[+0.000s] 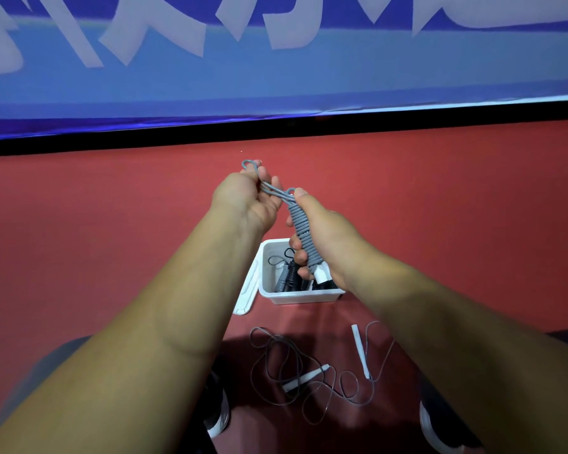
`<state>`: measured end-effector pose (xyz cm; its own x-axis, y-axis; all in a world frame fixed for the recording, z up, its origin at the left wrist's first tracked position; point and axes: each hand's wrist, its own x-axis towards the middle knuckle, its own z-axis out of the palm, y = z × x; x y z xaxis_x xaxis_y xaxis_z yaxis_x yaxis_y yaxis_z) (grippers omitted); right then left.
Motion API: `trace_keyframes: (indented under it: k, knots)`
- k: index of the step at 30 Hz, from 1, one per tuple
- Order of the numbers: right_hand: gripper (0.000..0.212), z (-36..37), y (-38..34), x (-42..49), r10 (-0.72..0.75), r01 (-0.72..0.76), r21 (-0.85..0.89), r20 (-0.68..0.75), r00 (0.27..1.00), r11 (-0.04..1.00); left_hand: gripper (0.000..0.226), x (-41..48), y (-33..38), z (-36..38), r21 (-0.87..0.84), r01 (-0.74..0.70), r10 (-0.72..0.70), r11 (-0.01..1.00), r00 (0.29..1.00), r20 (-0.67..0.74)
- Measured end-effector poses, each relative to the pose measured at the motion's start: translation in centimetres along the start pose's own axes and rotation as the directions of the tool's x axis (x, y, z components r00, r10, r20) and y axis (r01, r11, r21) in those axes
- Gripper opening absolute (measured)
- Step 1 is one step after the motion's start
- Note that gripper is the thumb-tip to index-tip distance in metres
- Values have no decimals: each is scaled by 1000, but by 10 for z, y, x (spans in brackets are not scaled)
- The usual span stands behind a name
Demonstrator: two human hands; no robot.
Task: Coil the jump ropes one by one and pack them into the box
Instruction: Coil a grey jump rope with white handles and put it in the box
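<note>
A grey jump rope (303,231) is wound tightly round its white handles into a bundle. My right hand (322,237) grips this bundle, held above the white box (300,296). My left hand (246,194) pinches the rope's loose end loop just up and left of the bundle. The box stands on the red floor and holds coiled black and grey ropes (287,278). An uncoiled dark rope (295,371) with two white handles (360,350) lies loose on the floor in front of me.
A white lid (247,294) lies against the box's left side. My shoes (218,411) stand either side of the loose rope. A blue banner (276,77) with a black base strip runs across the back of the red floor.
</note>
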<state>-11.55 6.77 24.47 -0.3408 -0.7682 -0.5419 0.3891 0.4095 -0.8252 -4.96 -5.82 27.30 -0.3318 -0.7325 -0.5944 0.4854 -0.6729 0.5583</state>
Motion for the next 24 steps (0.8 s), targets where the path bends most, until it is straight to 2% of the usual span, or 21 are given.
trace_keyframes:
  k: [6, 9, 12, 15, 18, 21, 24]
  knots:
    - [55, -1, 3, 2, 4, 1, 78, -64, 998, 997, 37, 13, -10, -6, 232, 76, -64, 970, 996, -59]
    - [53, -9, -2, 3, 26, -16, 177, -54, 998, 984, 35, 7, -17, -8, 472, 137, -153, 871, 988, -3]
    - [51, -18, -7, 0, 13, -33, 185, 109, 994, 982, 33, 2, -13, -6, 533, 128, -194, 836, 979, 70]
    - [52, -23, -10, -8, 29, -68, 124, 293, 956, 990, 28, 1, -11, -4, 537, 137, -236, 833, 964, 120]
    - [52, -30, -13, -16, 67, -96, 52, 405, 912, 994, 28, -3, -11, -4, 556, 125, -279, 822, 939, 201]
    - [54, -39, -19, -22, 117, -131, -9, 512, 851, 991, 24, -16, -9, -3, 628, 72, -349, 775, 877, 331]
    - [71, -45, -22, -25, 161, -113, -121, 556, 815, 986, 26, -16, -8, -10, 697, -7, -376, 717, 838, 396]
